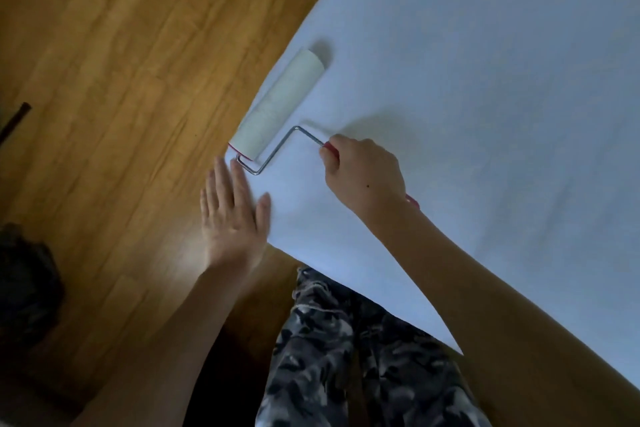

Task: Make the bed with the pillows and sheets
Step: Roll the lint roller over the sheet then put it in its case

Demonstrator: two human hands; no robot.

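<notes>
A smooth white sheet (pixel 467 87) covers the bed and fills the right side of the head view. A lint roller (pixel 278 107) with a white roll, bent metal wire and red handle lies on the sheet near the bed's left edge. My right hand (pixel 363 173) grips the red handle. My left hand (pixel 232 215) is flat with straight fingers at the corner of the bed, just below the roller's near end. No pillows are in view.
Wooden floor (pixel 121 97) lies to the left of the bed. A dark bag or bundle (pixel 27 284) sits on the floor at the lower left. A thin dark rod (pixel 15 120) shows at the left edge. My camouflage trousers (pixel 346 367) stand against the bed.
</notes>
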